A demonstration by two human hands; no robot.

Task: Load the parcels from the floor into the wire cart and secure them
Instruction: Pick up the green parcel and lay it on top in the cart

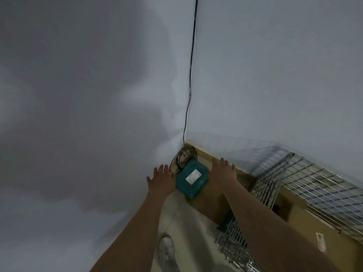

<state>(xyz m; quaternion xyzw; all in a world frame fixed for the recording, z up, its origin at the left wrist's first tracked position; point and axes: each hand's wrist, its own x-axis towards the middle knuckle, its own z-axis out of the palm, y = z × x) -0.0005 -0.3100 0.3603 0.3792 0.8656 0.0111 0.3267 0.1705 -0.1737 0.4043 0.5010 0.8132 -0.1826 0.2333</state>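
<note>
— That teal parcel [191,178] with the white label is lying in the corner of the room, right by the coil of cable [183,157] at the foot of the wall. Both arms are reaching for it.

— Is either hand gripping it?

— Not that I can see. The left hand [161,178] is hovering at its left edge with fingers spread; the right hand [222,171] is flanking the other side, fingers loosely apart too. Nothing is being pinched.

— So how should the pick-up go?

— I'd say by closing in from both sides together and getting fingers under the edges, since it looks soft and may sag. And lifting clear of that cable, so nothing snags.

— And the wire cart [294,185]?

— It's standing just to the right along the wall, with brown cardboard boxes [294,211] in front of it.
</note>
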